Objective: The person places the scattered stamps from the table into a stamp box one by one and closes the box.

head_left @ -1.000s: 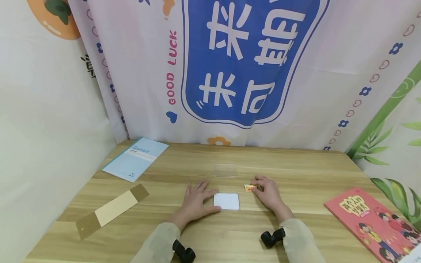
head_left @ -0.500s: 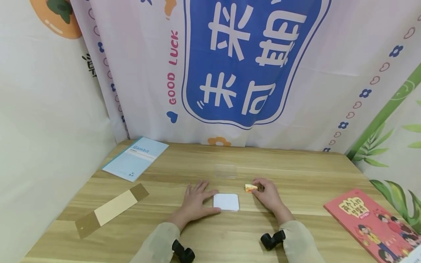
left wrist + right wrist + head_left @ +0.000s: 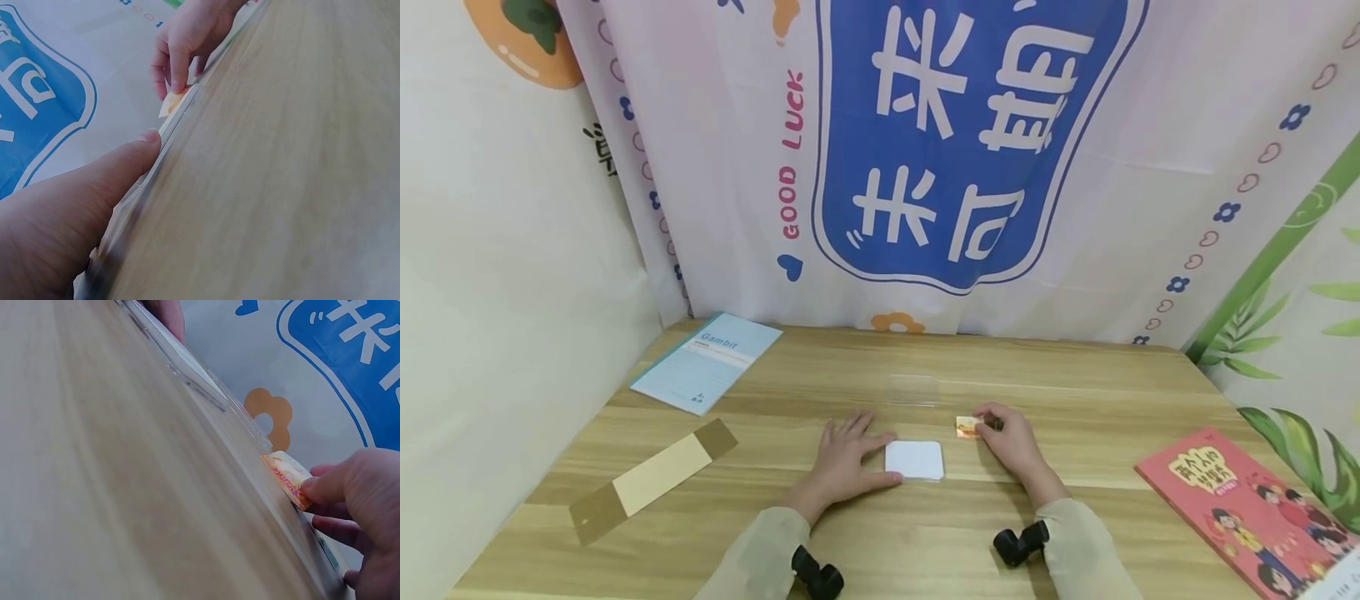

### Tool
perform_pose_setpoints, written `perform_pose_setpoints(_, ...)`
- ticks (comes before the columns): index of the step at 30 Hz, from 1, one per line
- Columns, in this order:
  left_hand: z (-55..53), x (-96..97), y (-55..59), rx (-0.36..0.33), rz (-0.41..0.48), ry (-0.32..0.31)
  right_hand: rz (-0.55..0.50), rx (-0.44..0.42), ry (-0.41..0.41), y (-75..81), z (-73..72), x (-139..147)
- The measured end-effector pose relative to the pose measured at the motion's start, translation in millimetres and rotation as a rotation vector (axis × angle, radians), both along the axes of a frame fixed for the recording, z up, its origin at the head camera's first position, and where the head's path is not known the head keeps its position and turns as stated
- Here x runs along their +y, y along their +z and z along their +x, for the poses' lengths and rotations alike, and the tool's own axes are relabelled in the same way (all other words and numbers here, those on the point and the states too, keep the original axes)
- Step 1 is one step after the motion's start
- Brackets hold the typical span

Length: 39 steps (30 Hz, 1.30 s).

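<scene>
A stack of white cards (image 3: pixel 913 460) with rounded corners sits in a shallow clear case in the middle of the wooden table. My left hand (image 3: pixel 846 461) lies flat beside it, fingers spread, with the thumb and index fingertips at its left corners. Between the thumb and fingers of my right hand (image 3: pixel 1011 437) is a small orange-and-white printed card (image 3: pixel 289 478), pinched by its right end just behind and right of the stack. The card stands tilted, close over the table in the right wrist view. Behind the stack lies a clear plastic lid (image 3: pixel 913 390).
At the back left is a light blue notebook (image 3: pixel 709 362). A long brown-and-cream cardboard piece (image 3: pixel 658 479) lies on the left. On the right rests a red picture book (image 3: pixel 1247 508). A printed cloth (image 3: pixel 737 208) hangs behind the table.
My right hand keeps its pinch while the small card tilts slightly, showing more of its printed face. The left hand and the white stack stay in place.
</scene>
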<state>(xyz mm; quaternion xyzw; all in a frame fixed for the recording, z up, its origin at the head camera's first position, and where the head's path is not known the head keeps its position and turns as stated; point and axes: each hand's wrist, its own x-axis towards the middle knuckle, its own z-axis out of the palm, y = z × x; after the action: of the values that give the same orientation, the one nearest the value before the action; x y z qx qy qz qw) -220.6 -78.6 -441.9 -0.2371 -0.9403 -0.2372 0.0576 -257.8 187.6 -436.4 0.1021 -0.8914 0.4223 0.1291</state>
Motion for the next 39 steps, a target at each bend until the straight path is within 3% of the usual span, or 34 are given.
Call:
perform_pose_setpoints(7, 0.8, 0.5, -0.1, -0.001, 0.011, 0.001, -0.013, -0.063, -0.028, 4.5, -2.9, 4)
perform_pose_setpoints(12, 0.3, 0.6, -0.8, 0.005, 0.004, 0.009, -0.088, -0.095, -0.028, 14.8, -1.9, 3)
perform_pose_setpoints(18, 0.6, 0.5, -0.8, -0.007, -0.001, 0.01, -0.163, -0.111, -0.007, 30.4, 6.7, -14)
perform_pose_setpoints(23, -0.3, 0.9, 0.3, 0.005, -0.013, 0.013, -0.246, -0.137, 0.059, 38.0, 17.2, -35)
perform_pose_setpoints(27, -0.8, 1.2, 0.2, 0.001, -0.03, 0.018, -0.271, -0.193, 0.122, 35.8, 26.5, -51)
perform_pose_setpoints(31, -1.0, 1.6, -0.5, 0.002, -0.03, 0.019, -0.272, -0.192, 0.192, 28.5, 33.6, -63)
perform_pose_setpoints(39, -1.7, 0.8, -0.9, 0.003, -0.02, 0.021, -0.222, -0.137, 0.222, 0.1, 28.2, -73)
